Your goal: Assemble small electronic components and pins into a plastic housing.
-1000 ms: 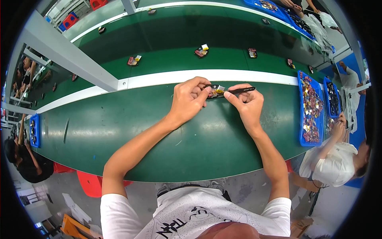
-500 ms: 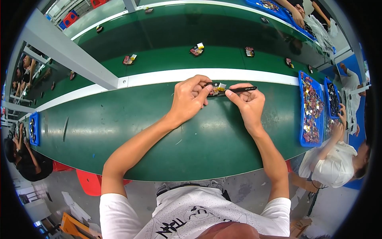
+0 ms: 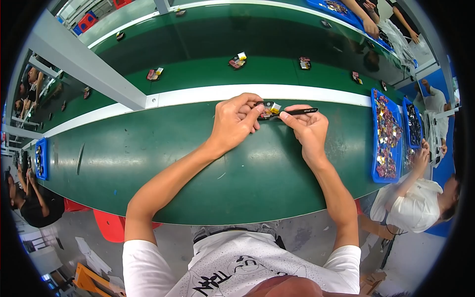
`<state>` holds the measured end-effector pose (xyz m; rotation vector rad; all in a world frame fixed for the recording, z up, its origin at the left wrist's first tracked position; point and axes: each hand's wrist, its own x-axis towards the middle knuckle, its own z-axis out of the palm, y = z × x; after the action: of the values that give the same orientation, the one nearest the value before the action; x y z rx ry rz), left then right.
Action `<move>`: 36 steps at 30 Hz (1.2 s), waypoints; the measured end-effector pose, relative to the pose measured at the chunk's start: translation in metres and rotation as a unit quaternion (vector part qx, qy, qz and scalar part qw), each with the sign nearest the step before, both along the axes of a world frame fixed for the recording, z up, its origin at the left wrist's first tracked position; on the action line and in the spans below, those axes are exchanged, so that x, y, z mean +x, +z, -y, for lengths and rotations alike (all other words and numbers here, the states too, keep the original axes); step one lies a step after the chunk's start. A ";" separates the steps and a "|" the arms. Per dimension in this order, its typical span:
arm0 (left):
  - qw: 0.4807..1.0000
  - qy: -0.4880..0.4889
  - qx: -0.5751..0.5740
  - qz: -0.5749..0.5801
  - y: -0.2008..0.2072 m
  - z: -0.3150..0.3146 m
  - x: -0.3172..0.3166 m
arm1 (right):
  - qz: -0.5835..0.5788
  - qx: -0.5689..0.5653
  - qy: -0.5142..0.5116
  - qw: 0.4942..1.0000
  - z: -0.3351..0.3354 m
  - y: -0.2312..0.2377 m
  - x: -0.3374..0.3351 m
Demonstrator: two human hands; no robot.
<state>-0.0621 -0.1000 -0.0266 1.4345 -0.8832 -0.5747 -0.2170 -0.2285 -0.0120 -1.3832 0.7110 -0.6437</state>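
My left hand (image 3: 232,120) is closed on the edge of a small black casing (image 3: 268,105) with reddish circuitry and a yellow-and-white piece inside. The casing is held just above the green table (image 3: 198,198), close to its white far rail. In my right hand (image 3: 311,132) black tweezers (image 3: 304,112) are pinched between thumb and fingers. Their tip end reaches the casing's right side; exactly what the tips touch is too small to tell.
Beyond the rail, a green conveyor belt (image 3: 198,69) carries several similar units (image 3: 237,61). A blue tray of small parts (image 3: 374,148) stands at the right, near a co-worker in white (image 3: 413,205). Another pair of tweezers (image 3: 80,158) lies left. A grey post (image 3: 89,64) rises at the left.
The units on the belt have shifted slightly to the left. My hands stay at nearly the same spot with the casing and tweezers.
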 end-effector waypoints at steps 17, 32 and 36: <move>0.988 -0.092 -0.006 -0.128 -0.007 0.002 0.013 | 0.061 -0.133 0.003 0.989 -0.003 -0.012 -0.003; 0.985 -0.103 -0.021 -0.136 -0.006 0.001 0.015 | 0.047 -0.298 -0.017 0.953 -0.007 -0.014 -0.003; 0.984 -0.102 -0.024 -0.141 -0.007 0.001 0.015 | 0.050 -0.314 -0.017 0.948 -0.006 -0.014 -0.003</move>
<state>-0.0475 -0.1012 -0.0335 1.1901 -0.8136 -0.8817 -0.2200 -0.2220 -0.0264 -1.9056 0.4603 -1.0160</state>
